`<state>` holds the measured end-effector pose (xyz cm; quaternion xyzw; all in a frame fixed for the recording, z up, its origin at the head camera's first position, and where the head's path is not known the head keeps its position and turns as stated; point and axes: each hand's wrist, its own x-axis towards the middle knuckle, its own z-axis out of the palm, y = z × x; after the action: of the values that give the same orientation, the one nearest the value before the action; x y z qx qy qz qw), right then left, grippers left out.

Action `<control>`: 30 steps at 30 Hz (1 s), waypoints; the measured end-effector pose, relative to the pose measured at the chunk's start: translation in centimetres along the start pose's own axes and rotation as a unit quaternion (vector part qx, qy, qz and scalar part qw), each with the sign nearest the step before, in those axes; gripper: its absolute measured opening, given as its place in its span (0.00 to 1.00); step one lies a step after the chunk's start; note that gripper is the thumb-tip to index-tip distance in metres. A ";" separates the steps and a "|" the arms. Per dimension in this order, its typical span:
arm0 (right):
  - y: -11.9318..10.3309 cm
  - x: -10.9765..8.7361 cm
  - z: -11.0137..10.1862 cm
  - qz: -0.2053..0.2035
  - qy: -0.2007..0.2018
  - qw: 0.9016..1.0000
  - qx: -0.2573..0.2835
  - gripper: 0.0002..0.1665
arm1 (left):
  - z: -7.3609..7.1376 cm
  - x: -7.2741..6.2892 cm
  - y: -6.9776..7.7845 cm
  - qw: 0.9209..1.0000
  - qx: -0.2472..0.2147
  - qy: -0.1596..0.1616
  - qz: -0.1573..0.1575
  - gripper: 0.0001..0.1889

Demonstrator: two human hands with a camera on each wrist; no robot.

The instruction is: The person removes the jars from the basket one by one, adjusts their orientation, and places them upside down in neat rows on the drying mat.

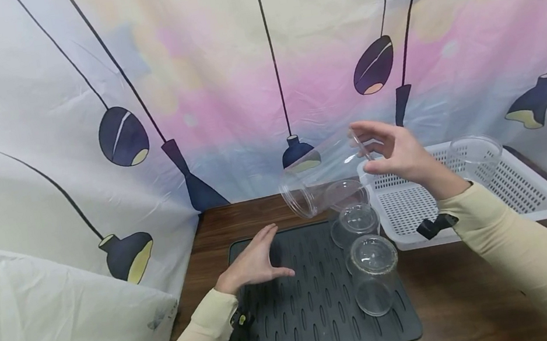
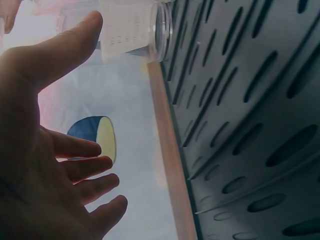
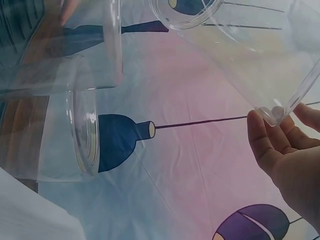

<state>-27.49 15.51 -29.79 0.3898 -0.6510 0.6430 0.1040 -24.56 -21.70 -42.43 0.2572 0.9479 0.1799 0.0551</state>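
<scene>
My right hand pinches a clear plastic jar at the edge of its wider end. The jar hangs tilted in the air, its ringed, narrower end pointing down and left. In the right wrist view, fingertips and thumb grip that edge. My left hand is held over the left part of a dark ribbed mat, fingers apart and nothing in them. The left wrist view shows its thumb spread from the fingers. Several more clear jars stand in a row along the mat's right side.
A white perforated basket sits on the brown wooden table, right of the mat. Inside it, toward the right, is another clear jar. Behind the table hangs a cloth printed with lamps.
</scene>
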 end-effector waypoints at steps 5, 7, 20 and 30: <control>0.0 0.6 0.1 0.017 -0.016 0.999 -0.044 0.44 | 0.5 -0.1 -0.5 1.000 0.006 -0.015 -0.005 0.59; -0.1 0.9 0.2 0.022 -0.024 0.997 -0.063 0.44 | 0.6 -0.2 -0.6 1.000 0.009 -0.022 -0.010 0.59; -0.2 2.2 1.0 0.013 -0.057 0.991 -0.121 0.44 | 1.7 -0.2 -1.5 0.998 0.017 -0.044 -0.028 0.60; -0.1 3.2 1.5 0.013 -0.070 0.980 -0.184 0.46 | 2.4 -0.3 -1.8 0.997 0.033 -0.061 -0.026 0.60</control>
<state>-29.07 12.95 -27.87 0.3998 -0.7690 0.4842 0.1198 -24.69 -22.58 -45.32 0.2445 0.9545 0.1315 0.1088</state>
